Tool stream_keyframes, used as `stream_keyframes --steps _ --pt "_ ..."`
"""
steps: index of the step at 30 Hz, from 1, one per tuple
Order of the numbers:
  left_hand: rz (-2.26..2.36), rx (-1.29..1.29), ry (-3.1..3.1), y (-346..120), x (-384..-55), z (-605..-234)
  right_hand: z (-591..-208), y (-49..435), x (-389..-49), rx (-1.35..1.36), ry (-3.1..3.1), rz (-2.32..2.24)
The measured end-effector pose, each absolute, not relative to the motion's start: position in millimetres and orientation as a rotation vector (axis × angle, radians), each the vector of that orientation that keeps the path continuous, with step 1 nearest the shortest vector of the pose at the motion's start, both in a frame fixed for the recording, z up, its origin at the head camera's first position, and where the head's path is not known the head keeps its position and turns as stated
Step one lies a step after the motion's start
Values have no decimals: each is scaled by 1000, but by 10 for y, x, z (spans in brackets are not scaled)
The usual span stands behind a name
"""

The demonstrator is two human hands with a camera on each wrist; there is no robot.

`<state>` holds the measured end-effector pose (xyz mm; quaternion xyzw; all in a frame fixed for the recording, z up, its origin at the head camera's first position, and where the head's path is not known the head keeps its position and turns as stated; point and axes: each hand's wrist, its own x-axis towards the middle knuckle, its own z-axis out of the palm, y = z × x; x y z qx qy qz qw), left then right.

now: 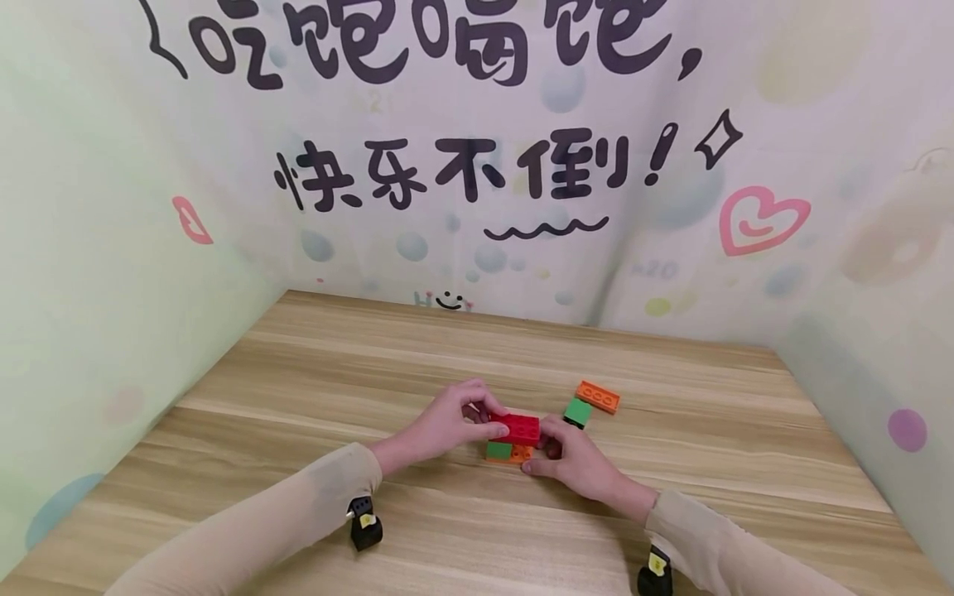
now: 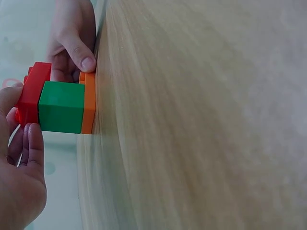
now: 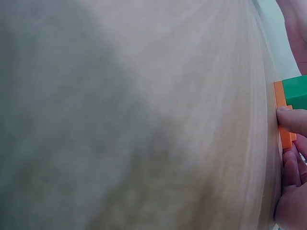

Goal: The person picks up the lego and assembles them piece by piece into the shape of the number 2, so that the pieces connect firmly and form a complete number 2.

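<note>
A red building brick (image 1: 523,428) is pinched between the thumb and fingers of my left hand (image 1: 450,420). It lies flat, studs up, right at the top of a green block (image 2: 61,107). That block stands on one end of an orange building plate (image 2: 89,103), which lies on the table. My right hand (image 1: 580,462) grips the plate's other end, thumb on the near side and fingers behind, as the right wrist view shows. Part of the orange plate's studded top shows beneath the red brick's overhang.
Just behind my right hand sits a second green block (image 1: 577,410) with a dark lower part. Another orange plate (image 1: 599,397) lies beyond it. The wooden table (image 1: 358,356) ends at a printed fabric wall (image 1: 417,265).
</note>
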<state>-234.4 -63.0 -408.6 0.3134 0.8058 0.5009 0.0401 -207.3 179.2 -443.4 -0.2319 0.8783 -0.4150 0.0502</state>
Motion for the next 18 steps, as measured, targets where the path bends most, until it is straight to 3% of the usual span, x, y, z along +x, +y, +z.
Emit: stream_keyframes --steps 18 --pt "1500 981 2440 -646 -2377 -4075 -4411 1781 -2067 -689 2674 -1256"
